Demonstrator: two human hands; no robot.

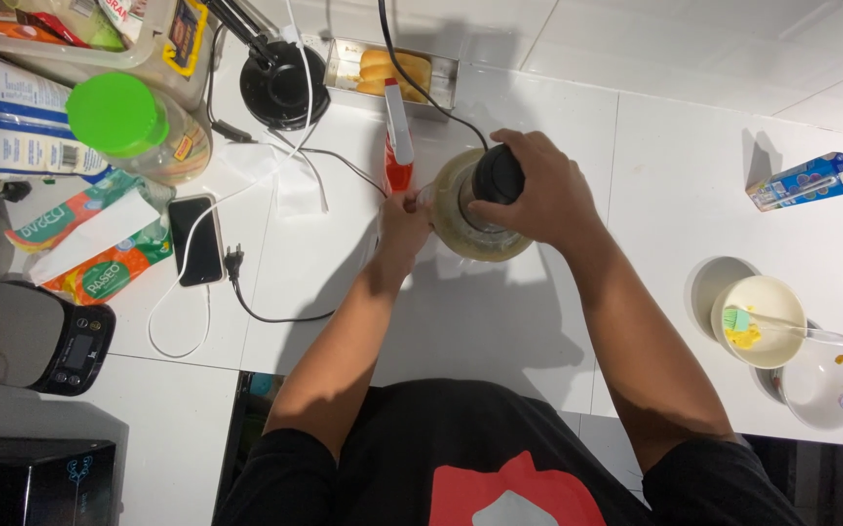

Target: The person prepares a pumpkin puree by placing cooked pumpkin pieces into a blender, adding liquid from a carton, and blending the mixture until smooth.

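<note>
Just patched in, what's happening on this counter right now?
A person stands at a white counter working a small blender with a pale mix inside. The right hand presses down on its black motor top, while the left hand steadies the jar's side. The power cord runs away from the top. To the right sit a bowl with a green brush and a small carton; a phone and a scale lie to the left.

White tiled counter [558, 107] carries a blender jar [475, 209] under the fingers, a phone [195, 239] left of them, bowls [759, 319] right
</note>
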